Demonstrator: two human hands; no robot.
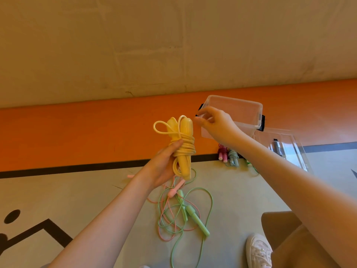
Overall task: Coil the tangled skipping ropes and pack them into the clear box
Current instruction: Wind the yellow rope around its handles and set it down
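While our left hand [164,167] grips the yellow rope [182,149], already coiled round its two handles with a loop sticking out the top left, we've got it held up in front of the orange wall band [77,132]. Under it on the floor [96,200] there's a messy tangle of the pink rope [174,190] and green rope [195,217], cords crossing all over each other. Moving right, our right hand [214,126] hangs just beside the yellow handles with fingers loosely curled, holding nothing. Behind it sits the clear box [249,111], open, its lid [286,144] leaning beside it. Two small coiled ropes, dark pink [222,152] and grey [233,156], lie by the box's foot. Bottom right we see our white shoe [258,250].
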